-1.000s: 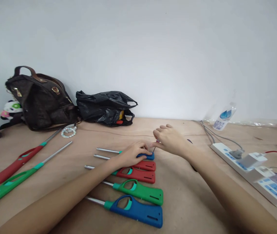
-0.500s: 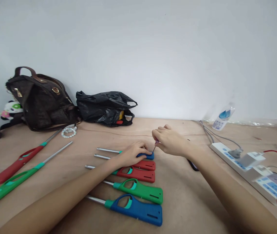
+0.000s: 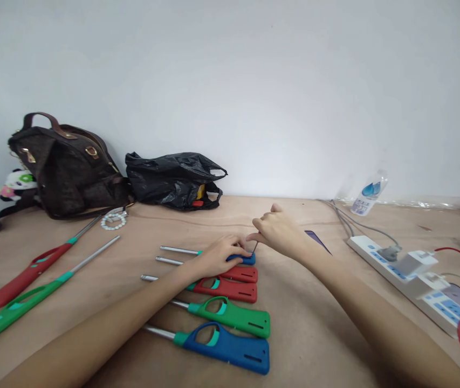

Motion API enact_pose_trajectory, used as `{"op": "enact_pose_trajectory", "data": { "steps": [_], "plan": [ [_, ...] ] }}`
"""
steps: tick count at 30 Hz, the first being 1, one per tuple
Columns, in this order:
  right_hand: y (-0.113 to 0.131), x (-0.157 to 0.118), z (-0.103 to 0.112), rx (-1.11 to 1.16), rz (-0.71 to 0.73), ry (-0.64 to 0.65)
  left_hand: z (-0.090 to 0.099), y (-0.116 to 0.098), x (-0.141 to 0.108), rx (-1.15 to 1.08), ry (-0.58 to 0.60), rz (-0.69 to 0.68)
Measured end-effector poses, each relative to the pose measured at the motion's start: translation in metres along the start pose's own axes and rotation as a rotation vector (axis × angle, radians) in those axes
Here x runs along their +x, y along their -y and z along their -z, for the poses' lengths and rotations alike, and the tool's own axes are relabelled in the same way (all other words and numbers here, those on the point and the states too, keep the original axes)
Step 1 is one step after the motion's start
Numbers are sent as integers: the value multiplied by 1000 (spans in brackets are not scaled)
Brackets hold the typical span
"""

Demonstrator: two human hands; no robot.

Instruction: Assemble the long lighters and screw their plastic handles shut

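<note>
At the far end of the lighter row, left hand (image 3: pixel 218 255) clamps the blue lighter (image 3: pixel 244 259) down — right hand (image 3: pixel 279 233), pinching a thin tool (image 3: pixel 255 247), has dropped lower than half a second ago, tip at the lighter's end.

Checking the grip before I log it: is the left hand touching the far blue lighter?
Touching. In the head view the left hand lies over the far blue lighter, fingers covering its handle with no gap visible.
</note>
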State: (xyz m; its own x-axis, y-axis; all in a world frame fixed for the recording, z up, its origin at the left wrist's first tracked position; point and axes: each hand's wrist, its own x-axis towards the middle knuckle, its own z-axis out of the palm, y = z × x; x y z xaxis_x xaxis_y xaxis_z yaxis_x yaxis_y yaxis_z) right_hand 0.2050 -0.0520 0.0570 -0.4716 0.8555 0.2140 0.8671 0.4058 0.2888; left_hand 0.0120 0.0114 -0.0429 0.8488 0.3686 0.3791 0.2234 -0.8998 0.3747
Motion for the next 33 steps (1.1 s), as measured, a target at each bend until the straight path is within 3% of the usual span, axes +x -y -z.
{"op": "enact_pose_trajectory", "data": {
  "steps": [7,13,19,24,29,33],
  "plan": [
    [-3,-4,3,156,109,-14,0,0,0,-3,29,-3],
    [-3,2,-5,18,-15,-19,-1,2,0,4,8,-2],
    [-8,-4,-4,256,130,-51,1,-1,0,-2,30,-5],
    [5,2,-4,106,-14,20,1,-2,0,8,26,7],
    [5,-4,2,117,47,-2,1,-2,1,9,24,4],
    [4,-3,5,26,-16,50,0,0,0,0,15,-1]
  ]
}}
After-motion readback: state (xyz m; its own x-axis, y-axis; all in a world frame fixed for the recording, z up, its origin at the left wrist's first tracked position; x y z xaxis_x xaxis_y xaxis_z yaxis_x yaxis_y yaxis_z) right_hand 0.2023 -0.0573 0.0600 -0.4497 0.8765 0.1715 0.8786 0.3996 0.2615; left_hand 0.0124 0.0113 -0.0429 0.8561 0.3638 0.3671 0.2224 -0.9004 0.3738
